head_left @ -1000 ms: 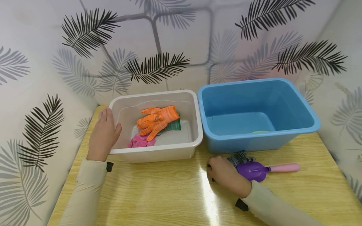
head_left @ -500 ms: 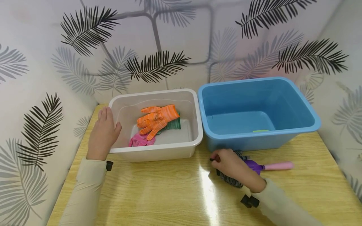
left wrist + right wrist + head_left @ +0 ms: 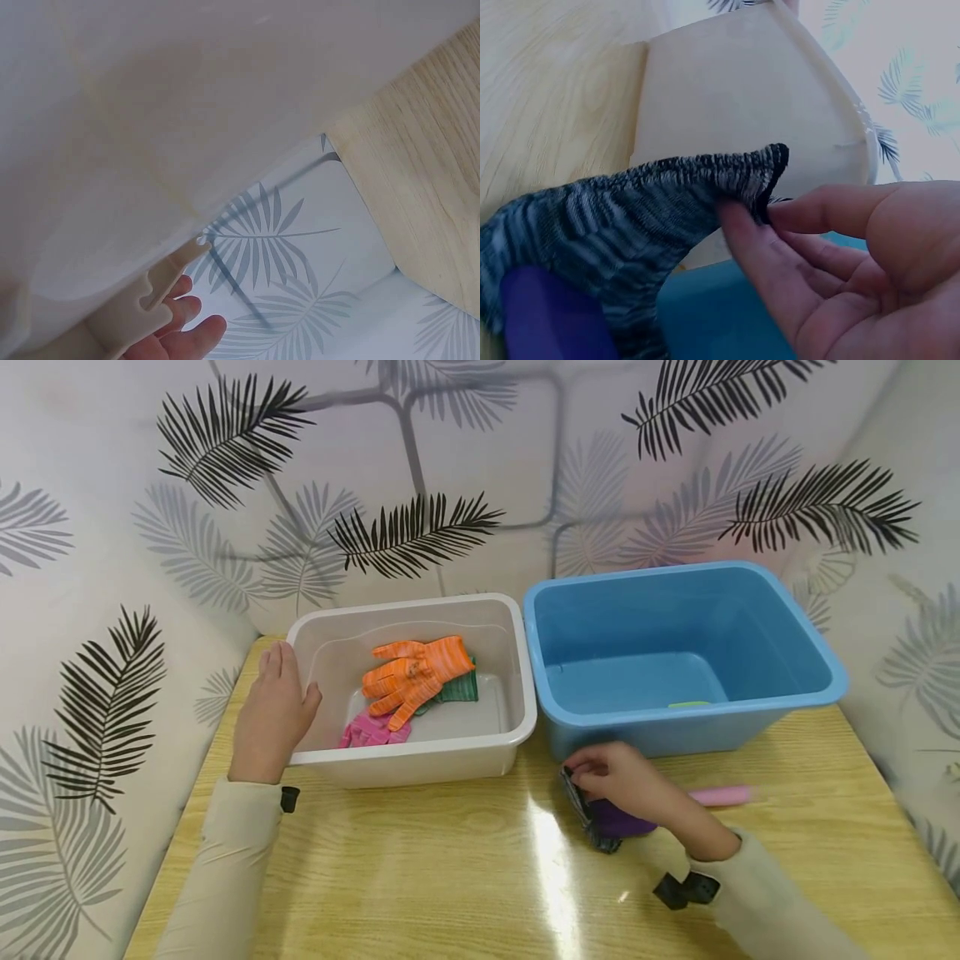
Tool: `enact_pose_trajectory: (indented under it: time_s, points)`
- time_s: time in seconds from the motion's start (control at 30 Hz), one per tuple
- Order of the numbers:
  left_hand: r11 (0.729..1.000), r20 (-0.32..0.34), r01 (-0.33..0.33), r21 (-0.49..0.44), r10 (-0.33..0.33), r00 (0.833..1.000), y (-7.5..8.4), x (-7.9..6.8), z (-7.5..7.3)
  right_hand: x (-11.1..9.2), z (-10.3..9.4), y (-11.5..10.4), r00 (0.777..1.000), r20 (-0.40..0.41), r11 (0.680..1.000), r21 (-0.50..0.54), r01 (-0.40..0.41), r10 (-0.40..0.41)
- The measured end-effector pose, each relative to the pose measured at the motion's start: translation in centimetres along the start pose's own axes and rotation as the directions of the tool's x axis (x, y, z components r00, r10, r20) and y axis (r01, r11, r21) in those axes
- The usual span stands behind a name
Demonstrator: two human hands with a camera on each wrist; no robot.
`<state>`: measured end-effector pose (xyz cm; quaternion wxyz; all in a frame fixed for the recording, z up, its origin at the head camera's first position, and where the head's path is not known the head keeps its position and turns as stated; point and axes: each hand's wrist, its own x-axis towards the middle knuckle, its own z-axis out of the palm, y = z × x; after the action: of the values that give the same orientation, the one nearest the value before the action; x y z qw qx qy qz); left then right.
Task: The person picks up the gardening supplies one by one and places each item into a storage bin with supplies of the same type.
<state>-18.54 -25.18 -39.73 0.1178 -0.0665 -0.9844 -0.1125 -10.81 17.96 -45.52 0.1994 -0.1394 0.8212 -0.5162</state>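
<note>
My right hand [image 3: 626, 781] pinches the cuff of a black-and-grey knit glove [image 3: 581, 806] between thumb and fingers, just in front of the blue bin [image 3: 675, 724]. In the right wrist view the glove [image 3: 615, 217] stretches down from the fingertips, its lower part against a purple scoop [image 3: 551, 319]. The scoop's pink handle [image 3: 722, 796] shows beyond my wrist. My left hand [image 3: 273, 718] rests on the left rim of the white bin [image 3: 420, 762], fingers extended. In the left wrist view its fingertips [image 3: 202, 334] show past the rim's underside.
Inside the white bin lie an orange glove [image 3: 416, 677], a pink glove [image 3: 372, 729] and a green one [image 3: 459, 687]. Something yellow-green [image 3: 688, 704] shows in the blue bin. Both bins stand side by side on a wooden table [image 3: 420, 877], against a leaf-patterned backdrop.
My right hand has moved right and away from me, raising the glove's cuff so the glove hangs from it. The scoop has shifted left. My left hand stays on the rim.
</note>
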Motion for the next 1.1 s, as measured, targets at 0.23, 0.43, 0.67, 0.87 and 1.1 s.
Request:
enact_pose_trajectory:
  time_s: [0.23,0.43,0.67,0.87,1.1]
  points:
    - [1.0,0.009,0.001,0.002,-0.001,1.0,0.0,0.0,0.0,-0.7,-0.3,-0.2,0.997,0.031,0.955,0.287,-0.077,0.071]
    - [1.0,0.015,0.007,0.005,-0.007,1.0,0.0,0.0,0.0,-0.9,-0.7,-0.7,0.997,0.06,0.899,0.433,-0.072,0.051]
    - [1.0,0.028,0.018,0.004,-0.018,0.999,0.0,0.0,-0.1,-1.2,-1.0,-1.3,0.997,0.077,0.87,0.489,-0.061,0.026]
    - [1.0,0.012,0.002,0.006,-0.002,1.0,0.1,0.0,-0.2,-1.7,-1.5,-2.1,0.993,0.086,0.807,0.59,0.014,-0.08]
    - [1.0,0.014,0.004,0.001,-0.004,1.0,-0.1,-0.1,0.0,-2.2,-2.2,-3.7,0.949,0.143,0.628,0.775,0.069,-0.281]
